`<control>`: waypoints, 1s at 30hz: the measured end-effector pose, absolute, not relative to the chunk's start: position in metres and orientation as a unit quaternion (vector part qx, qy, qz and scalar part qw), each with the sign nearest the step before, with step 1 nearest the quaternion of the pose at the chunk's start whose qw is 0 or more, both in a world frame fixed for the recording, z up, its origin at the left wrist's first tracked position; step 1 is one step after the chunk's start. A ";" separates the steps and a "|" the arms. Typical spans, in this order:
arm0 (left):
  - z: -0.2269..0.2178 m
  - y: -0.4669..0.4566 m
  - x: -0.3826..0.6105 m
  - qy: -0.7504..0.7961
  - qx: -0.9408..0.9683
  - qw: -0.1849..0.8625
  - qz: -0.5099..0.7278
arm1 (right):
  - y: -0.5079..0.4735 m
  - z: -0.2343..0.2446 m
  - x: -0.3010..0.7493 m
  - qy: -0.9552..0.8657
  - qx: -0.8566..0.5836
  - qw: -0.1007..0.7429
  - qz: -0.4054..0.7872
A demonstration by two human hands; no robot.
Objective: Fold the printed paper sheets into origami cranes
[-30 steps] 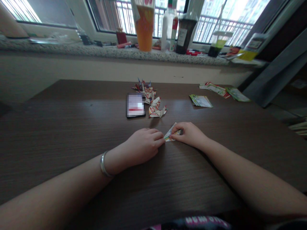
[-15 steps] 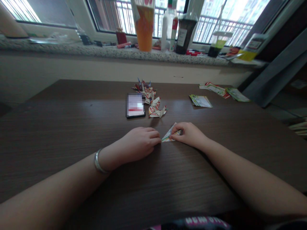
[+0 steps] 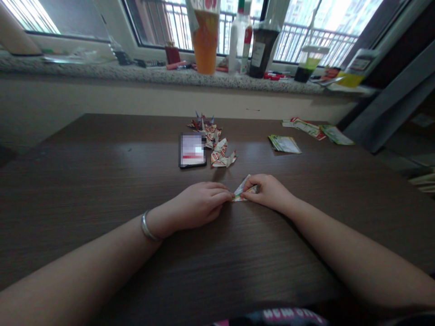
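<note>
Pinched between my right thumb and fingers is a folded paper slip (image 3: 239, 192), flat on the dark table (image 3: 190, 276), with my right hand (image 3: 270, 190) at its three o'clock and covering part of it. My left hand (image 3: 204, 203) comes in from between eight and nine, fingers held together, tips at the slip's left corner; I cannot tell whether they pinch it or only press. A silver bracelet (image 3: 147, 226) circles that wrist. Reckoned from the slip, crumpled-looking folded papers (image 3: 222, 156) crowd eleven o'clock, standing between my hands and the windowsill (image 3: 136, 74). Just beside them, at ten, lies a phone (image 3: 192, 151), its screen blurred. A small packet stack (image 3: 285, 144) sits between one and two, with more strips (image 3: 307, 128) beyond it. Far off near twelve, an orange drink (image 3: 205, 45) and a dark container (image 3: 261, 52) stand on the sill
</note>
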State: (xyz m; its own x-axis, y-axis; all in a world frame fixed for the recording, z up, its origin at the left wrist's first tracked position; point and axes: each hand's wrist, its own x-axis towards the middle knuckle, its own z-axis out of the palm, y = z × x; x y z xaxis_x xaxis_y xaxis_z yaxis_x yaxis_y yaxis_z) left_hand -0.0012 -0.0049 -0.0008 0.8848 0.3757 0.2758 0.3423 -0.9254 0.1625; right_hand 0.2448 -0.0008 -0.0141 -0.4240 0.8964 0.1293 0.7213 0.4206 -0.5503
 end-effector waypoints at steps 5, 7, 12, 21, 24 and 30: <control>0.000 -0.007 0.001 0.164 0.975 0.016 0.151 | -0.002 -0.011 0.247 -0.830 -0.465 0.251 0.177; 0.002 -0.011 0.001 0.156 0.978 -0.017 0.139 | -0.002 -0.009 0.247 -0.836 -0.470 0.249 0.134; 0.005 -0.017 0.002 0.161 0.977 -0.035 0.136 | 0.000 -0.009 0.246 -0.832 -0.492 0.239 0.093; 0.001 -0.011 0.001 0.185 0.969 0.086 0.142 | 0.002 -0.015 0.248 -0.839 -0.481 0.235 0.097; 0.001 -0.011 0.000 0.189 0.967 0.106 0.136 | 0.002 -0.015 0.248 -0.840 -0.479 0.235 0.099; 0.001 -0.011 -0.001 0.184 0.970 0.094 0.128 | 0.002 -0.015 0.247 -0.837 -0.475 0.250 0.106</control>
State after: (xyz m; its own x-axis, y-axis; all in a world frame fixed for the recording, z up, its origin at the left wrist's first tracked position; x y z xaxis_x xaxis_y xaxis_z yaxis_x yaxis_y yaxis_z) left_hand -0.0006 -0.0114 0.0015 0.8996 0.3811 0.2133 0.3331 -0.9146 0.2294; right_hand 0.2473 0.0020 -0.0149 -0.4231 0.8485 0.3179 0.7425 0.5258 -0.4150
